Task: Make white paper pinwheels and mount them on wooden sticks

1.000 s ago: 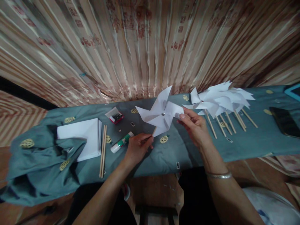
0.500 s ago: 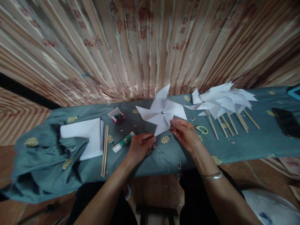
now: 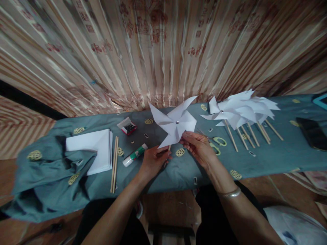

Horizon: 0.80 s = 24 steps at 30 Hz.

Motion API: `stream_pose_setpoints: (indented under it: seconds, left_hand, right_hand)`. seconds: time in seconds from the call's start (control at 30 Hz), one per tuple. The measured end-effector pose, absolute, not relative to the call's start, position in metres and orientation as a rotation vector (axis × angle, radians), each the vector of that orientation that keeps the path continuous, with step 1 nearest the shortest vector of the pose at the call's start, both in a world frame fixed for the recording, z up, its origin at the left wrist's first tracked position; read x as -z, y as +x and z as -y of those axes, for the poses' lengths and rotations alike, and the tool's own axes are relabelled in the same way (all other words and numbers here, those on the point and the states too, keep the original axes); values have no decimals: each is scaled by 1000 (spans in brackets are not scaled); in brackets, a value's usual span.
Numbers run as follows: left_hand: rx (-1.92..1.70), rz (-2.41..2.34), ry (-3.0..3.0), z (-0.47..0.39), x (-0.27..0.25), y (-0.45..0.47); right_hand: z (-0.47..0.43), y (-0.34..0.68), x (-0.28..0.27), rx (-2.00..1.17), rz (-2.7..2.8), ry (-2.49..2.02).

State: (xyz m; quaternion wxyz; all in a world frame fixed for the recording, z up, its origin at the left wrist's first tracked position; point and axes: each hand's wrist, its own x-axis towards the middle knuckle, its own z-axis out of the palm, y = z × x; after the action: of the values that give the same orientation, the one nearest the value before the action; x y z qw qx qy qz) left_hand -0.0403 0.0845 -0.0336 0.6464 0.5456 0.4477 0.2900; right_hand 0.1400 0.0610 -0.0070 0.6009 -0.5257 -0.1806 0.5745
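Teal cloth [image 3: 268, 158] printed with yellow pineapples covers the long bench in front of you, bunched into loose folds at its 9 o'clock end. Nearest you, your left hand [image 3: 152, 160] is closed around the wooden stick of a white paper pinwheel [image 3: 175, 124], and your right hand [image 3: 198, 146] pinches the lower edge of one blade at the pinwheel's 5 o'clock. Just beyond the right hand lie green-handled scissors [image 3: 219, 141]. At 9 o'clock from your left hand sits a glue stick [image 3: 134, 154], then two bare sticks [image 3: 114, 163] touching a stack of white paper [image 3: 92, 149]. Farther back is a small open box of pins [image 3: 127, 126]. At 2 o'clock, finished pinwheels [image 3: 241, 109] lie overlapped. Striped, shiny curtain [image 3: 158, 51] hangs behind the bench.
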Motion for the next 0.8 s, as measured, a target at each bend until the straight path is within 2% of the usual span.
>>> stream_pose_setpoints:
  seconds: [0.4, 0.63, 0.8]
  left_hand:
    - [-677, -1000, 1272, -85, 28, -40]
    - [-659, -986, 1200, -84, 31, -39]
    - [-607, -940, 1181, -82, 29, -38]
  right_hand:
    - [-43, 129, -10, -1184, 858, -1382]
    - [-46, 177, -5, -711, 616, -1365]
    - [-55, 186, 5, -672, 695, -1433]
